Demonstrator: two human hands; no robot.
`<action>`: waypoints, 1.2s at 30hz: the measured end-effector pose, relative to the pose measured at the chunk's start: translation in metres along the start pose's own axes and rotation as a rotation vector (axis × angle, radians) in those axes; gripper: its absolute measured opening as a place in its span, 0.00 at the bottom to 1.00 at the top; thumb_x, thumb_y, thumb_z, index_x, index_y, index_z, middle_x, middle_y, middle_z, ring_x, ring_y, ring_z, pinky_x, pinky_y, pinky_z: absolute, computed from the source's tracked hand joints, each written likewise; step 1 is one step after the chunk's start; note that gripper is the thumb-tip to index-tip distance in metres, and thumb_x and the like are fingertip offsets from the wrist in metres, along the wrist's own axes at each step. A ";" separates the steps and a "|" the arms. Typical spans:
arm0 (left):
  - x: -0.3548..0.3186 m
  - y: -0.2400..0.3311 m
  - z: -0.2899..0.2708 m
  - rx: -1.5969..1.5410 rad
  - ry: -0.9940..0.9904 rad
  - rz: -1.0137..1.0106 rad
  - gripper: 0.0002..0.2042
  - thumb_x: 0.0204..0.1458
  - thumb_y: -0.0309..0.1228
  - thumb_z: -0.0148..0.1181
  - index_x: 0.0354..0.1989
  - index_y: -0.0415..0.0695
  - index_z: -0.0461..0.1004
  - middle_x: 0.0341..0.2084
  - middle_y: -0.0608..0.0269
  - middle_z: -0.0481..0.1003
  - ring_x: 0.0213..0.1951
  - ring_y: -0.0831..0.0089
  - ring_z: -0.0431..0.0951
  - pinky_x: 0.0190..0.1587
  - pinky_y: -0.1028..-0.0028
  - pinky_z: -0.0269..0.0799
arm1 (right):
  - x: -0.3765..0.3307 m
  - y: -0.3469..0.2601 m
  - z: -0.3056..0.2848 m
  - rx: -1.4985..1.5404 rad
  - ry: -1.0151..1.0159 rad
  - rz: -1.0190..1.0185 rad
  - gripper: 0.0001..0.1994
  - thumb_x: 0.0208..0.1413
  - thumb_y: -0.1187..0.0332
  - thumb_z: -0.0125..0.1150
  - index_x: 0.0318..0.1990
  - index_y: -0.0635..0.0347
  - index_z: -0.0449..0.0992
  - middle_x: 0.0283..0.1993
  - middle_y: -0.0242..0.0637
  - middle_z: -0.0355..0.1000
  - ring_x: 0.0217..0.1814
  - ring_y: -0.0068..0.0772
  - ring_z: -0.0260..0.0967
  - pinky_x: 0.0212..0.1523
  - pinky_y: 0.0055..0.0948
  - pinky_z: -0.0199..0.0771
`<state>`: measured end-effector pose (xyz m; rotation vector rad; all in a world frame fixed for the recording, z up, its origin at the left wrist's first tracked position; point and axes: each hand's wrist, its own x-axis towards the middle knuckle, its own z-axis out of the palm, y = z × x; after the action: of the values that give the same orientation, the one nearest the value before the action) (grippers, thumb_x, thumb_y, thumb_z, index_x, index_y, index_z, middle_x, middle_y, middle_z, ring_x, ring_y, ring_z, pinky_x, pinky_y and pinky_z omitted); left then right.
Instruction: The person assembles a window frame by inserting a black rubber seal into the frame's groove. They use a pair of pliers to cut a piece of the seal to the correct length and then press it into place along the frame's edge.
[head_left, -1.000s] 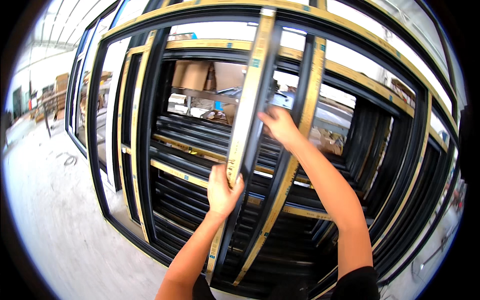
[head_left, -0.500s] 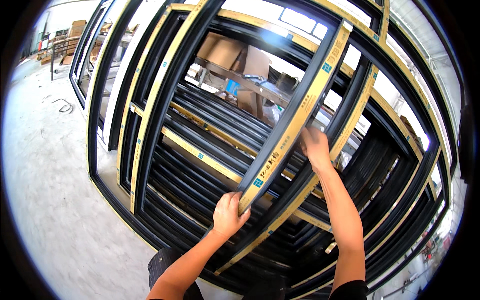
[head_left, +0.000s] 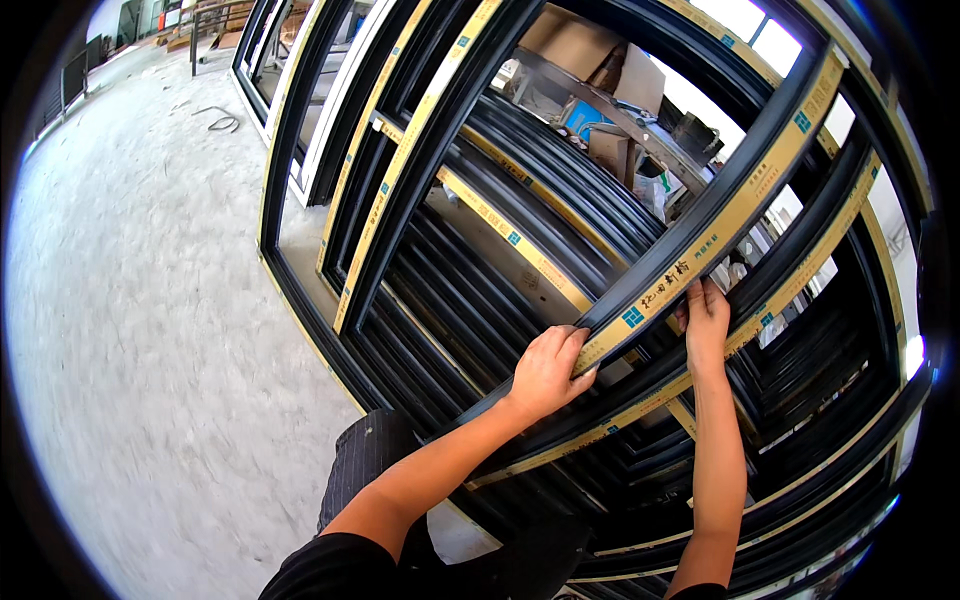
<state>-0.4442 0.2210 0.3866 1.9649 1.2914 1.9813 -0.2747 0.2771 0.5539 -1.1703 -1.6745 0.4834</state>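
Yellow-taped black frame bar point(head_left: 740, 208) slants from near left to far right across other black frames point(head_left: 418, 150). The left hand point(head_left: 548, 372) clasps its near part between thumb and fingers; the right hand point(head_left: 707, 318), fingers bunched, meets its right edge, whether pinching I cannot tell.

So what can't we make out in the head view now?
All in the head view:
Part of the bar: covered by the left hand.
Palm of the right hand: turned away behind its own back, so grip unclear.
Right sleeve: cut off by the lower edge.
Distant items, top left: too small.
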 end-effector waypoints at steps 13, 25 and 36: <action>-0.008 -0.001 0.009 0.025 0.014 0.028 0.24 0.42 0.29 0.67 0.49 0.37 0.69 0.41 0.48 0.72 0.42 0.47 0.74 0.45 0.57 0.72 | 0.146 -0.106 -0.084 0.030 0.218 -0.219 0.16 0.60 0.60 0.63 0.28 0.66 0.77 0.18 0.30 0.66 0.17 0.20 0.58 0.17 0.23 0.55; -0.010 -0.009 0.009 0.045 -0.012 0.064 0.24 0.43 0.29 0.66 0.50 0.37 0.67 0.41 0.47 0.72 0.43 0.47 0.73 0.46 0.56 0.71 | 0.238 -0.188 -0.103 0.112 0.690 -0.196 0.17 0.55 0.61 0.68 0.32 0.71 0.77 0.28 0.43 0.75 0.28 0.35 0.71 0.32 0.36 0.71; -0.008 -0.009 0.008 0.057 -0.005 0.061 0.25 0.43 0.28 0.66 0.50 0.37 0.67 0.41 0.46 0.72 0.42 0.47 0.73 0.44 0.56 0.72 | 0.083 -0.040 -0.026 -0.104 0.262 -0.154 0.27 0.65 0.50 0.51 0.24 0.67 0.73 0.19 0.40 0.67 0.25 0.35 0.65 0.31 0.40 0.66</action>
<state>-0.4403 0.2264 0.3734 2.0570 1.3169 1.9867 -0.2737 0.3252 0.6366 -1.1162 -1.5607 0.1408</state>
